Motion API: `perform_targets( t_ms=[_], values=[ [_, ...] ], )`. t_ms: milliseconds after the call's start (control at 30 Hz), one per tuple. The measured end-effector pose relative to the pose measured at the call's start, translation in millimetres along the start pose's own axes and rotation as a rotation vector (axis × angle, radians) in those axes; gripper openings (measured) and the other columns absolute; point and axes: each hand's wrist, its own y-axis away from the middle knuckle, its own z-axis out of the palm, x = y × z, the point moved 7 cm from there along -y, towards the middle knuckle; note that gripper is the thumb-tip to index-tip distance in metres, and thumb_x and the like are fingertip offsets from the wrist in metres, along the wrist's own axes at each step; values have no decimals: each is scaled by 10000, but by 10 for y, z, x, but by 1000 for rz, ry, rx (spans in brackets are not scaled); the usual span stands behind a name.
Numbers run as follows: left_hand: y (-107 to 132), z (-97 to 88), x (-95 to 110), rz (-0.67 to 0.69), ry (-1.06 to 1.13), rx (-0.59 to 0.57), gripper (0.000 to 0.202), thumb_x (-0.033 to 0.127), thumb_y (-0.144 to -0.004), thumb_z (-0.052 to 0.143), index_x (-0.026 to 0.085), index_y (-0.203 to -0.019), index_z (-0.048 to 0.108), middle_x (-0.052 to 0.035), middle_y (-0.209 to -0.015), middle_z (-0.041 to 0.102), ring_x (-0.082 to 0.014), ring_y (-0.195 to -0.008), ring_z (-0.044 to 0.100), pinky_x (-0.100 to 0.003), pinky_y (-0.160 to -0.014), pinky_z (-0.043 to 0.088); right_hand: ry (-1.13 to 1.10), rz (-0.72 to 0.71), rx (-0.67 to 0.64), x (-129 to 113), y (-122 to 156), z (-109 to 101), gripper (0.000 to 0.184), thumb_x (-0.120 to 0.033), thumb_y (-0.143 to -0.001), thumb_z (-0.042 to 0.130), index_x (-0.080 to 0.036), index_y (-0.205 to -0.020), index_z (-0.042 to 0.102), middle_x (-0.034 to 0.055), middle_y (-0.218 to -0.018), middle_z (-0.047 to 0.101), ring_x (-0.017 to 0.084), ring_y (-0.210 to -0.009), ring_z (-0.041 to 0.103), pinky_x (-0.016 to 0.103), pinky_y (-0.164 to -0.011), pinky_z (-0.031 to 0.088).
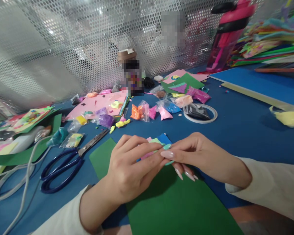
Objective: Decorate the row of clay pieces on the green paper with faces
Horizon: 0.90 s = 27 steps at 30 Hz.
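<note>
Left hand (130,168) and right hand (201,153) are meeting over one flat green sheet (180,204). I cannot tell their grip.

Single camera, worn on the person's head, looking forward and down over both forearms. Left hand (127,166) and right hand (201,153) near the lens, mid-frame; sleeves (267,182) run out at bottom and right edges. Blue tabletop (237,137) recedes, far edge slanting up rightward, to a perforated panel (88,19) behind. Pink bottle (229,36) clipped at top.
</note>
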Motion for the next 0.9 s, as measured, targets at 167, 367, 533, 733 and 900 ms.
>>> perform_targets(
  t_ms=[167,367,533,733,900],
  values=[
    [0,-14,45,75,0,-6,62,124,-758,607,137,-817,621,-46,-842,694,-161,-688,564,-292,-553,434,-22,-32,6,-29,-3,6,302,-379,-713,668,-125,-554,631,-16,-421,514,38,-327,394,165,-315,291],
    [-25,-66,6,50,-34,21,107,100,-751,610,119,-853,633,-57,-809,696,-164,-693,584,-298,-581,479,-84,-54,53,-51,-6,-44,305,-300,-728,664,-122,-500,568,-26,-429,507,27,-322,406,148,-315,307],
    [-57,-134,-54,-7,-20,100,89,93,-697,676,140,-764,640,-33,-704,688,-144,-646,582,-274,-569,495,-106,-65,78,-2,-9,-84,327,-268,-791,592,-128,-503,528,-39,-439,488,25,-335,420,140,-330,327],
    [-67,-142,-42,-4,-19,109,79,132,-684,705,143,-715,632,-5,-649,673,-121,-599,571,-257,-563,496,-87,-77,98,3,-2,-113,349,-291,-796,589,-129,-499,500,-41,-442,481,25,-343,425,142,-336,326],
    [-34,-51,-42,7,30,37,71,99,-714,663,119,-778,640,-34,-730,679,-128,-666,578,-267,-621,508,-97,-79,119,-4,-10,-114,329,-352,-781,594,-139,-538,530,-46,-430,470,32,-336,409,152,-322,321]
  ],
)
